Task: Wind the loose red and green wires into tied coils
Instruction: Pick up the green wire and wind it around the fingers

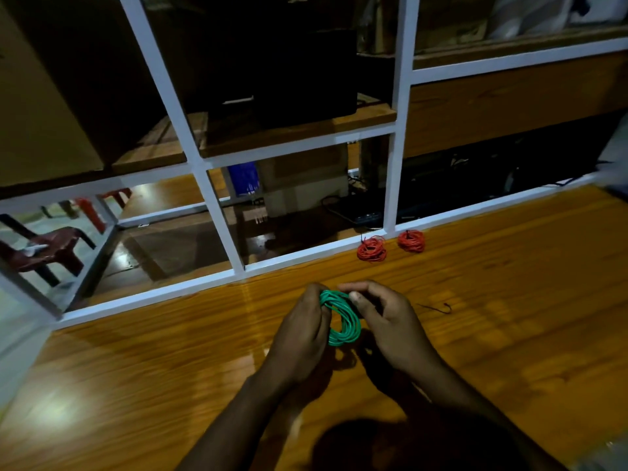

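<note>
Nearest, two bare forearms reaching forward over a glossy wooden bench [136,385]. Between the hands, held just above the bench, a green wire coil [341,317] of many loops, standing roughly upright. On its left side, the left hand [300,331], fingers curled round the loops in a closed grip. On its right side, the right hand [390,321], thumb and forefinger pinching together at the coil's upper edge (whether on a green loop or on a thin tie, impossible to tell), the other fingers loosely bent. Beneath the hands, a dark shadow on the wood.

Just right of the right hand, lying flat on the bench, a short thin dark wire piece [438,307] with a hooked end.

Farther back, near the bench's far edge, two red wire coils side by side but apart: the left red coil [372,249] looser, with a dark tie end sticking up, and the right red coil [412,241] tighter.

Right behind them, a white-framed glass partition [221,212] along the bench's rim. Through the glass, dimly lit, a cardboard box [306,185], a blue packet [244,180], tangled black cables [353,212] and, far left, a dark red plastic chair [51,246].
</note>
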### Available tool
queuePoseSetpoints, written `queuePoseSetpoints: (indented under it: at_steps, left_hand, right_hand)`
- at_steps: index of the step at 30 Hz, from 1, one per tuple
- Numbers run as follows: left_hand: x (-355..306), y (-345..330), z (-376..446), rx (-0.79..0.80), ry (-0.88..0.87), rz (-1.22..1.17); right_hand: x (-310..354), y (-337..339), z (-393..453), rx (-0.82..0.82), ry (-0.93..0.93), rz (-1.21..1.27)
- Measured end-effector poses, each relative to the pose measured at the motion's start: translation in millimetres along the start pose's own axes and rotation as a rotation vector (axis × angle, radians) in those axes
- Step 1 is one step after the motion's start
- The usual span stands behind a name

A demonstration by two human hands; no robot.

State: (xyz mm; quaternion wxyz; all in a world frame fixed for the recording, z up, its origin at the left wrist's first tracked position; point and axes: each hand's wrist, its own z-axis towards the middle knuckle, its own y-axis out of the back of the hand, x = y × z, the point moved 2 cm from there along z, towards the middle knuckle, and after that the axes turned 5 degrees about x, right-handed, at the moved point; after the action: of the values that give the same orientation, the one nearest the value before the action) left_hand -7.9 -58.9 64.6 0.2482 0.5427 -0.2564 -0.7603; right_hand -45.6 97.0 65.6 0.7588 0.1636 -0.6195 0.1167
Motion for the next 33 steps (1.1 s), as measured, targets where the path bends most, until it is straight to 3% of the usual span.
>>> queuePoseSetpoints:
  at_steps: [4, 13, 24, 27, 30, 33]
  left_hand:
    - [-3, -9, -6, 0.006, -0.039, -0.089]
    - [-12, -27, 1, -0.034, 0.029, -0.127]
    - [-17, -66, 56, -0.075, 0.107, 0.022]
    - [-10, -77, 69, -0.178, 0.230, 0.075]
    - [-11, -87, 79, -0.271, 0.313, 0.092]
    - [-15, -98, 85, -0.306, 0.362, 0.085]
  right_hand:
    - [-6, 8, -3, -0.097, 0.008, -0.061]
    - [-20, 19, 5, -0.155, -0.150, 0.232]
    - [-40, 70, 38, -0.023, -0.293, 0.234]
    - [-43, 85, 45, 0.074, -0.267, 0.241]
    - [-45, 90, 49, 0.198, -0.160, 0.008]
    - [-60, 95, 60, 0.208, -0.144, -0.034]
